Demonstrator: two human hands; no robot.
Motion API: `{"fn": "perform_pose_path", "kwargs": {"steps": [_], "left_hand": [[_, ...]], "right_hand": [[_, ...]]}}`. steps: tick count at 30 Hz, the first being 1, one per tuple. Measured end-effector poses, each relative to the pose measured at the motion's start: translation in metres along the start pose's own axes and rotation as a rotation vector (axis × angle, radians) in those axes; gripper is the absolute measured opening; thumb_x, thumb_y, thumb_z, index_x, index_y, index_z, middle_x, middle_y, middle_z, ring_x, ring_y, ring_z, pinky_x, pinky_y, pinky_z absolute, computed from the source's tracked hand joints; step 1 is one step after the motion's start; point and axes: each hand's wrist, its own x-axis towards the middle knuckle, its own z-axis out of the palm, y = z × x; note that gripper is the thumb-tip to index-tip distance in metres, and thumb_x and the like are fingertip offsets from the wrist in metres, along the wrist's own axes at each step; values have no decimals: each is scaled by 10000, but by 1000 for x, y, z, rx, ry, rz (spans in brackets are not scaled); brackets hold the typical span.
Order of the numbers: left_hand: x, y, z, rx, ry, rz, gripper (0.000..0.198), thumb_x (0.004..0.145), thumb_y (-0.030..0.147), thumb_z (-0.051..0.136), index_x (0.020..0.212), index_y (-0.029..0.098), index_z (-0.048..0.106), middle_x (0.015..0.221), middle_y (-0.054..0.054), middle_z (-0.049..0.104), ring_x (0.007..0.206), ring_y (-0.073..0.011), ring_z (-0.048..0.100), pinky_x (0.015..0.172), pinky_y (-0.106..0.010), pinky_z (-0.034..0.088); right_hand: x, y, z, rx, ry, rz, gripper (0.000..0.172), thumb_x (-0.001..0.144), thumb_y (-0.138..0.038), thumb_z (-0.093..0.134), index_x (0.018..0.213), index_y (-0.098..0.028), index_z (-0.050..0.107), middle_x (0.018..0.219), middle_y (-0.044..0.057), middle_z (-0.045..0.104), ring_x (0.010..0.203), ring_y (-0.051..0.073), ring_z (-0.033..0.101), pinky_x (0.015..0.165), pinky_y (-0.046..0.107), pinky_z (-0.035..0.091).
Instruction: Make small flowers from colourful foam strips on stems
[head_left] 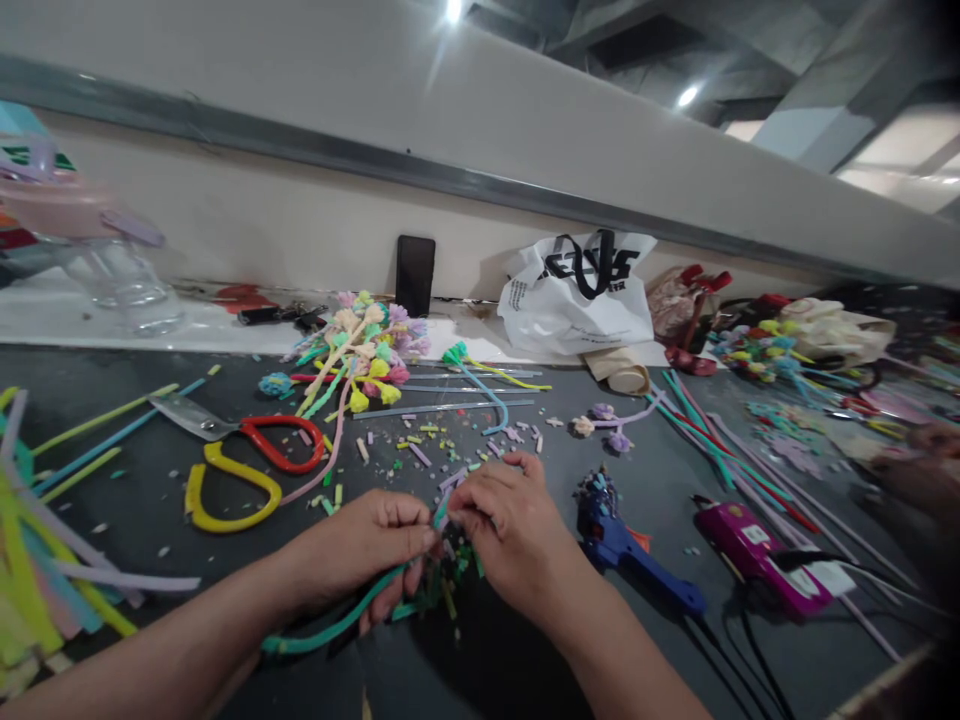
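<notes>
My left hand (394,535) is closed in a pinch on a green pipe cleaner (341,635), whose loose end trails down to the left. Close beside it, my right hand (506,520) also pinches, its fingertips meeting the upper part of the same strand, where a purplish piece shows too. What exactly lies between the right fingertips is partly hidden. Below and behind the fingers are small green and yellow clippings (450,585). Left of my hands lie scissors (217,430) with one red and one yellow handle. To the right rests a blue glue gun (637,560).
Behind my hands lies a pile of pastel pipe-cleaner flowers (367,350). Loose strips (45,560) fill the left edge. A magenta box (772,555) with cables sits right. A phone (415,275), a white bag (577,300) and a bottle (112,260) line the back. Another person's hand (930,460) shows far right.
</notes>
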Motion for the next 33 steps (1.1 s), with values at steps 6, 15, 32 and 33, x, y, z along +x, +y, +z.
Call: {"fn": "perform_pose_path", "kwargs": {"steps": [6, 15, 32, 33], "left_hand": [[-5, 5, 1, -1, -3, 12, 290, 807, 426, 481, 698, 164, 538, 380, 57, 476, 262, -58, 369, 259, -132, 307], [-4, 1, 0, -77, -34, 62, 231, 820, 378, 483, 799, 162, 561, 494, 54, 529, 258, -38, 369, 257, -131, 312], [-7, 2, 1, -48, -44, 50, 233, 818, 374, 488, 786, 160, 575, 474, 53, 516, 269, -43, 379, 266, -129, 308], [-7, 1, 1, -48, -44, 52, 232, 821, 369, 484, 787, 159, 576, 471, 53, 514, 269, -42, 378, 264, -127, 305]], "right_hand": [[1, 1, -10, 215, 13, 73, 98, 780, -114, 566, 765, -209, 588, 782, -10, 637, 801, 144, 570, 838, 339, 313], [0, 11, -7, 756, -182, 382, 249, 859, -308, 476, 1047, -215, 609, 922, 33, 665, 843, 155, 595, 752, 294, 455], [4, 9, 6, 1156, -155, 600, 131, 691, -247, 651, 800, -174, 644, 654, -22, 618, 582, 85, 542, 604, 226, 418], [4, 9, 6, 1160, -153, 601, 127, 687, -240, 652, 794, -172, 642, 658, -23, 618, 583, 83, 540, 603, 223, 413]]}}
